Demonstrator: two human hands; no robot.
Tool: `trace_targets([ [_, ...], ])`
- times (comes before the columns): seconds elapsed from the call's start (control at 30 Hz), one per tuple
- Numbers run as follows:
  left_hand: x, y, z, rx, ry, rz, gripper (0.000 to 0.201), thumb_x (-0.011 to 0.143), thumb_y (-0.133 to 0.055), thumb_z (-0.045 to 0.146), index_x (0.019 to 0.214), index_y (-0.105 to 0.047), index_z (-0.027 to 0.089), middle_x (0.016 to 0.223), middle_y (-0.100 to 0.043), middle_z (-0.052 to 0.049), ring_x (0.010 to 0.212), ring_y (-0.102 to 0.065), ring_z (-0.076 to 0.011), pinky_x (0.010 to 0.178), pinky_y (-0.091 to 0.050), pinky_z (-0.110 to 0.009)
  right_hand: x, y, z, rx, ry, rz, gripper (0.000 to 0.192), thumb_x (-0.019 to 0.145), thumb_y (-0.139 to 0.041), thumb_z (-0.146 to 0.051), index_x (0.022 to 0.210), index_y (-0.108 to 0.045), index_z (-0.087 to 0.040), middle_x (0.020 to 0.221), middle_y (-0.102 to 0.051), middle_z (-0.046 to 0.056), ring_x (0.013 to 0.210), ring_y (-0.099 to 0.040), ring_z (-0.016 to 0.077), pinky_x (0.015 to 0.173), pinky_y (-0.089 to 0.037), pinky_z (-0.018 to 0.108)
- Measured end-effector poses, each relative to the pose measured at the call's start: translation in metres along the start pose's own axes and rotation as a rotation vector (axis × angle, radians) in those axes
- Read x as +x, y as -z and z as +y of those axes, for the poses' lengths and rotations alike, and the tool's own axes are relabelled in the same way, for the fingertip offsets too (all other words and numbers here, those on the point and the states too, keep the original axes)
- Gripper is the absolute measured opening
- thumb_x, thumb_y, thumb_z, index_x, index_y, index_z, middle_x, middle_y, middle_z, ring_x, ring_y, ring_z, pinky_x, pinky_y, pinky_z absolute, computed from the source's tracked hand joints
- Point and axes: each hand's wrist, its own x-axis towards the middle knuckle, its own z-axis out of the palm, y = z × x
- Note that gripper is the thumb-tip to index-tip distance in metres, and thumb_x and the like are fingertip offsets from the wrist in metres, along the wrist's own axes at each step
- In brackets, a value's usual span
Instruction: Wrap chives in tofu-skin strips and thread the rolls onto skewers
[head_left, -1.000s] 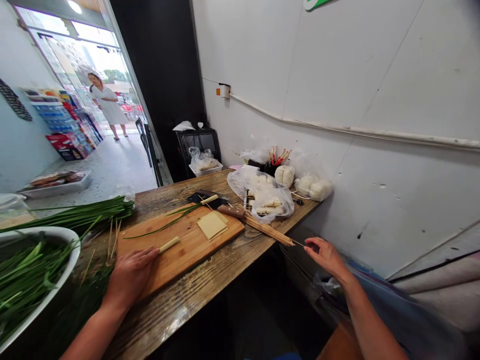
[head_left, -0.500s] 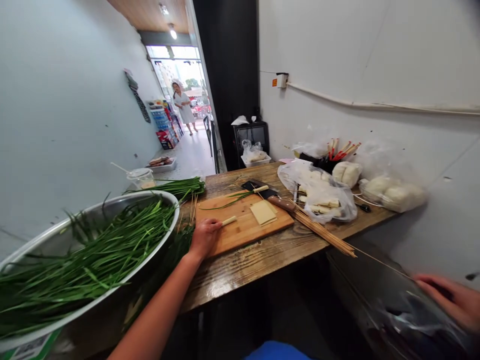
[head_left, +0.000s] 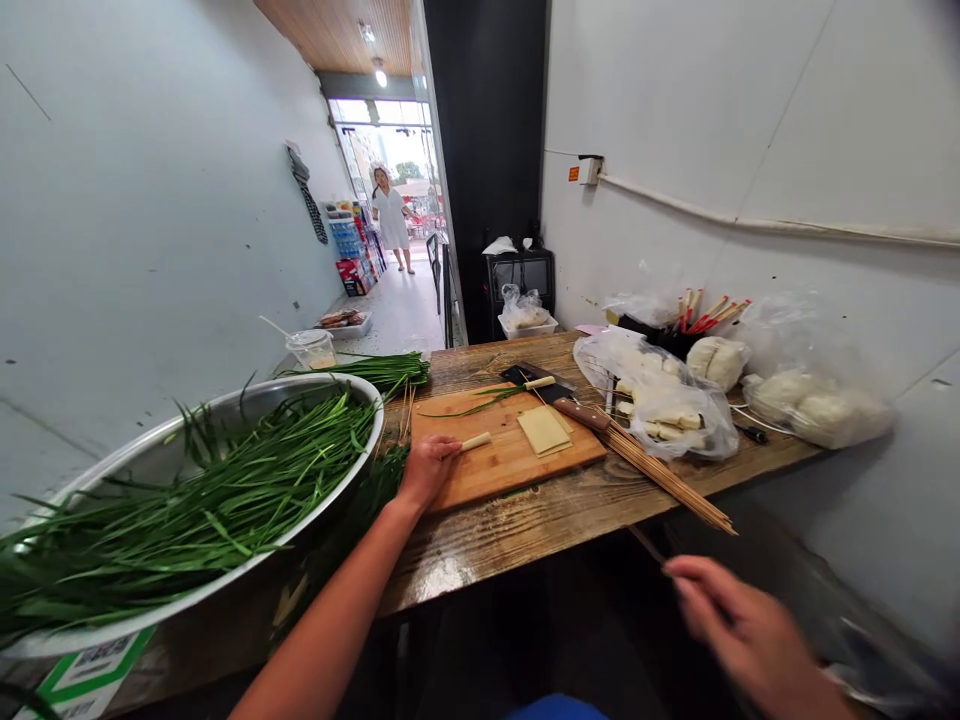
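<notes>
On the wooden cutting board (head_left: 487, 480), my left hand (head_left: 431, 466) pinches one end of a pale rolled tofu sheet (head_left: 477, 440). My right hand (head_left: 739, 612) is closed on a thin bamboo skewer (head_left: 646, 544), below the table's front edge; motion blurs the skewer. A small stack of flat tofu sheets (head_left: 543, 430) lies to the right of the roll. Behind it, another roll (head_left: 539, 382) with green chives (head_left: 480, 400) trailing from it rests against a cleaver (head_left: 583, 411). A bundle of bamboo skewers (head_left: 667, 477) sticks out over the table edge.
A large metal basin (head_left: 373, 420) of green chives stands at the left. Plastic bags (head_left: 660, 390) with pale pieces and a bag of white bundles (head_left: 817, 405) sit at the right. A person (head_left: 392, 215) stands far off near the doorway.
My right hand has moved left, toward the table's front edge, bringing the skewer away from the bundle. My left hand stays on the roll. The view has shifted slightly; the distant person has changed pose.
</notes>
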Motion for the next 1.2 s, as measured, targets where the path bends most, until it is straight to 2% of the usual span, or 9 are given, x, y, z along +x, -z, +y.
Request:
trace_targets([
  [0.17, -0.001, -0.003, -0.004, -0.017, -0.021, 0.028, 0.019, 0.081, -0.053, 0.024, 0.081, -0.072, 0.02, 0.084, -0.069, -0.004, 0.078, -0.061, -0.0158, 0.072, -0.048, -0.028, 0.032, -0.075, -0.052, 0.09, 0.169, -0.296, 0.031, 0.09, -0.028, -0.032, 0.094, -0.056, -0.02, 0.062, -0.057, 0.002, 0.054, -0.054, 0.0142, 0.054, -0.042, 0.025],
  [0.33, -0.002, -0.007, -0.008, -0.029, -0.03, 0.04, 0.02, 0.082, -0.052, 0.023, 0.082, -0.072, 0.019, 0.084, -0.069, -0.005, 0.078, -0.061, -0.0156, 0.072, -0.048, -0.027, 0.031, -0.09, -0.049, -0.016, 0.193, -0.331, 0.036, 0.089, -0.031, -0.025, 0.118, -0.048, -0.015, 0.065, -0.061, 0.002, 0.055, -0.056, 0.0142, 0.056, -0.04, 0.025],
  [0.47, -0.003, -0.007, -0.007, 0.013, -0.028, 0.035, 0.019, 0.082, -0.053, 0.021, 0.082, -0.072, 0.019, 0.084, -0.069, -0.006, 0.078, -0.06, -0.016, 0.073, -0.047, -0.027, 0.036, -0.102, -0.056, -0.171, 0.191, -0.28, 0.035, 0.085, -0.042, -0.027, 0.116, -0.052, -0.013, 0.06, -0.062, 0.003, 0.054, -0.058, 0.0168, 0.054, -0.039, 0.025],
  [0.67, -0.002, -0.005, -0.006, 0.015, -0.036, 0.016, 0.02, 0.082, -0.052, 0.021, 0.082, -0.072, 0.02, 0.085, -0.069, -0.005, 0.077, -0.06, -0.0158, 0.072, -0.047, -0.027, 0.054, -0.076, -0.055, -0.361, 0.287, -0.235, 0.028, 0.086, -0.039, -0.022, 0.104, -0.061, -0.022, 0.07, -0.069, 0.005, 0.059, -0.064, 0.0166, 0.055, -0.04, 0.023],
  [0.8, -0.001, -0.004, -0.007, 0.008, -0.054, 0.02, 0.021, 0.082, -0.051, 0.023, 0.082, -0.072, 0.02, 0.084, -0.069, -0.005, 0.077, -0.061, -0.0161, 0.072, -0.047, -0.027, 0.111, -0.026, -0.036, -0.736, -0.026, -0.057, 0.03, 0.088, -0.037, -0.026, 0.098, -0.064, -0.016, 0.072, -0.069, 0.012, 0.064, -0.065, 0.0225, 0.054, -0.041, 0.027],
  [0.93, -0.001, -0.005, -0.008, 0.014, -0.055, 0.03, 0.024, 0.084, -0.049, 0.026, 0.083, -0.072, 0.021, 0.083, -0.069, -0.005, 0.077, -0.06, -0.0164, 0.071, -0.047, -0.027, 0.179, -0.002, -0.036, -0.899, -0.208, -0.167, 0.03, 0.086, -0.041, -0.025, 0.083, -0.068, -0.011, 0.081, -0.068, 0.018, 0.077, -0.065, 0.0272, 0.057, -0.043, 0.03],
  [1.03, -0.002, -0.005, -0.008, 0.004, -0.064, 0.039, 0.023, 0.084, -0.049, 0.025, 0.083, -0.072, 0.021, 0.084, -0.069, -0.005, 0.077, -0.06, -0.0162, 0.071, -0.047, -0.027, 0.21, -0.017, -0.053, -0.877, -0.154, -0.159, 0.037, 0.088, -0.039, -0.03, 0.082, -0.069, -0.01, 0.087, -0.068, 0.02, 0.082, -0.064, 0.026, 0.063, -0.044, 0.03],
  [1.13, -0.003, -0.004, -0.007, -0.008, -0.059, 0.04, 0.023, 0.084, -0.049, 0.025, 0.083, -0.072, 0.02, 0.083, -0.068, -0.006, 0.077, -0.06, -0.016, 0.07, -0.046, -0.026, 0.235, -0.054, -0.074, -0.754, 0.042, -0.157, 0.036, 0.089, -0.038, -0.031, 0.092, -0.068, -0.013, 0.095, -0.067, 0.017, 0.09, -0.062, 0.0234, 0.07, -0.044, 0.028],
  [1.2, -0.003, -0.004, -0.007, -0.008, -0.047, 0.031, 0.023, 0.084, -0.049, 0.025, 0.083, -0.072, 0.02, 0.083, -0.068, -0.006, 0.076, -0.06, -0.016, 0.069, -0.046, -0.027, 0.255, -0.081, -0.084, -0.681, 0.027, -0.215, 0.032, 0.086, -0.043, -0.03, 0.096, -0.067, -0.012, 0.101, -0.066, 0.017, 0.094, -0.061, 0.0238, 0.073, -0.044, 0.027],
])
